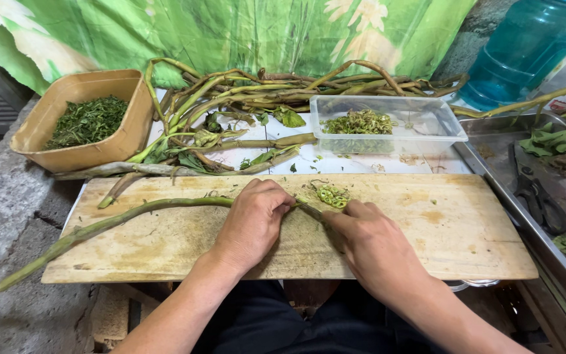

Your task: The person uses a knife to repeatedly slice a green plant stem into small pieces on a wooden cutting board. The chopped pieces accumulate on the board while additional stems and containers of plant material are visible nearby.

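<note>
Two hands work on a long green stem over a wooden cutting board.

The wooden cutting board [427, 229] lies across the front; behind it is a pile of green stems [244, 92], a tan tray of chopped leaves [86, 121] and a clear plastic box [388, 121]. The long green stem [99, 226] lies on the board, its left end past the edge. The left hand [253, 223] is closed around it. The right hand [368, 246] is closed beside it, and I cannot tell what it holds. Small green slices [332, 195] lie just above.

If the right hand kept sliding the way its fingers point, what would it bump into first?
Probably the left hand. The right hand points up and left along the wooden cutting board, toward the green stem it is already touching. The sliced stem rings lie just beside that line.
</note>
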